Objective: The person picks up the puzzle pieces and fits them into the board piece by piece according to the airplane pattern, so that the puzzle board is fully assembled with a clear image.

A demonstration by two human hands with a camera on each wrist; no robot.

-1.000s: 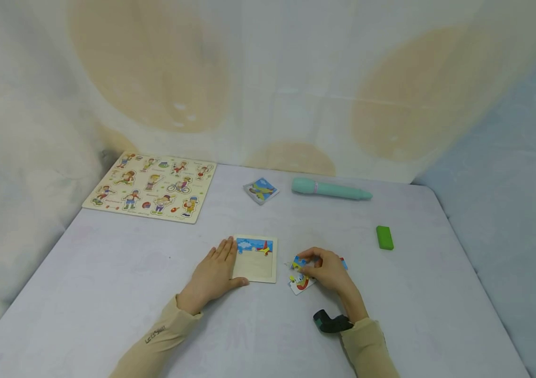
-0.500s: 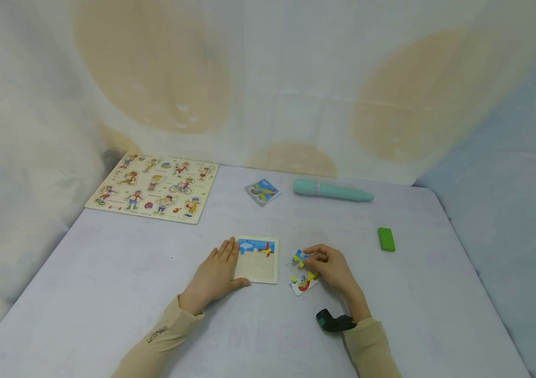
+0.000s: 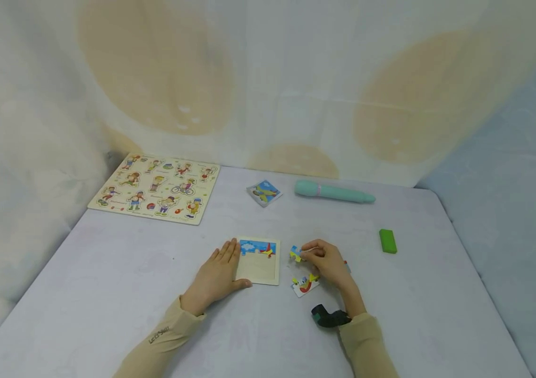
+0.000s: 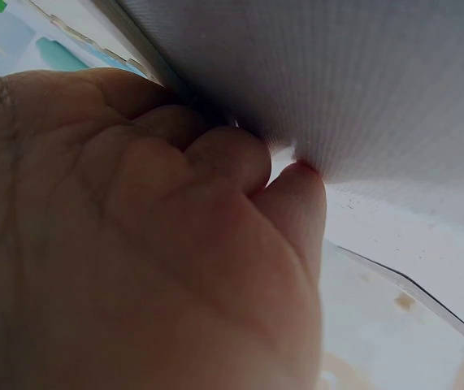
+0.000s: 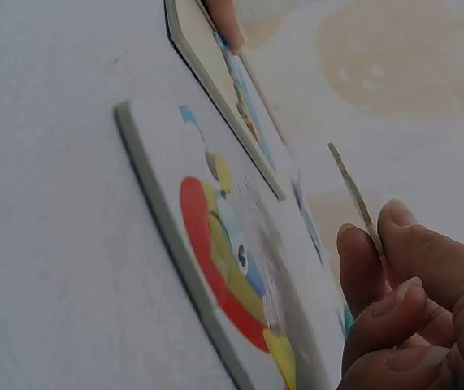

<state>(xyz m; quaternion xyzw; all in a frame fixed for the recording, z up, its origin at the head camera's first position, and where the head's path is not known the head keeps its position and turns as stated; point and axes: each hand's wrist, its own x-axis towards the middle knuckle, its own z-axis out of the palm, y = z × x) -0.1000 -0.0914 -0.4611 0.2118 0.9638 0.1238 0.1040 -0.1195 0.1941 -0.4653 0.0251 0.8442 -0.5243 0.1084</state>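
A square wooden puzzle frame (image 3: pixel 256 270) has blue sky pieces along its top edge. The left hand (image 3: pixel 217 273) lies against its left side, fingers straight, thumb near the lower edge; the left wrist view shows that hand (image 4: pixel 158 236) close up. Right of the frame, the right hand (image 3: pixel 329 265) pinches a blue and yellow piece (image 3: pixel 295 254) between thumb and fingers. In the right wrist view the piece (image 5: pixel 353 191) stands edge-on, raised in the hand (image 5: pixel 418 301). Below it lies a white piece with a red curve (image 3: pixel 305 285). Another piece (image 3: pixel 347 266) is partly hidden behind the right hand.
A large board with figures (image 3: pixel 154 189) lies at the back left. A small airplane picture (image 3: pixel 264 192) and a teal pen-shaped object (image 3: pixel 334 191) are at the back. To the right sits a green block (image 3: pixel 388 241). Curtains hang behind and at the sides.
The right hand, with the blue and yellow piece, has shifted slightly left and away from the white piece. The left hand stays at the frame's side. The whole view has shifted a little.
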